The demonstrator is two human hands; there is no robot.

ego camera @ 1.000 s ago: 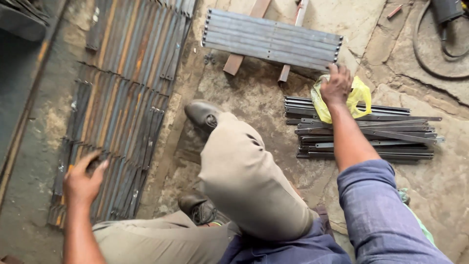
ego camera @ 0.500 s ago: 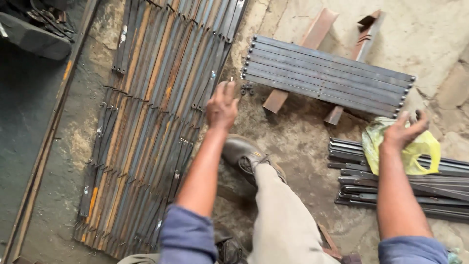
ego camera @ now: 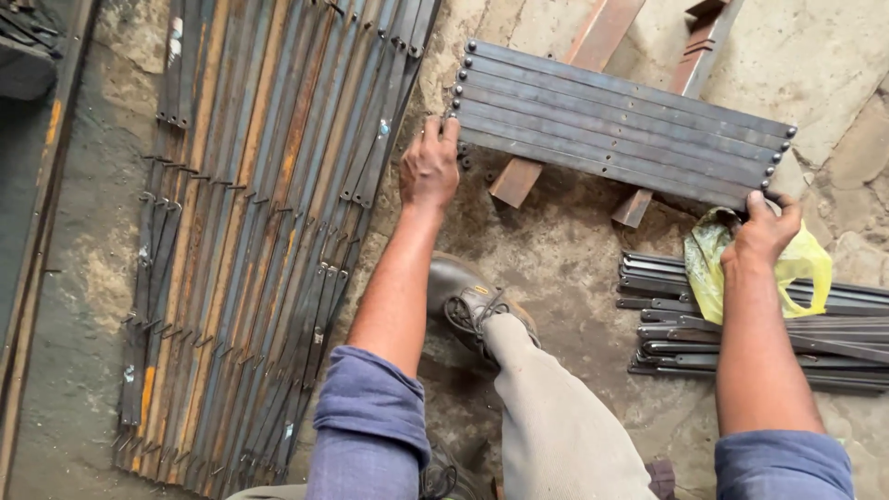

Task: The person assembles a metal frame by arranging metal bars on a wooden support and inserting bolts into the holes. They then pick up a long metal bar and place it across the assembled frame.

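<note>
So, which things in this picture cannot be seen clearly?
- Head view: left hand covers its end of the bolted bar panel; grip unclear.
- Right hand hides the panel's corner and part of the yellow bag.
- Loose bars and rusty strips are cut off by the edges.

Both hands at a bundle of flat steel bars.
Left hand touches the bundle at its left end; right hand grips its right corner, over a yellow bag.
</note>
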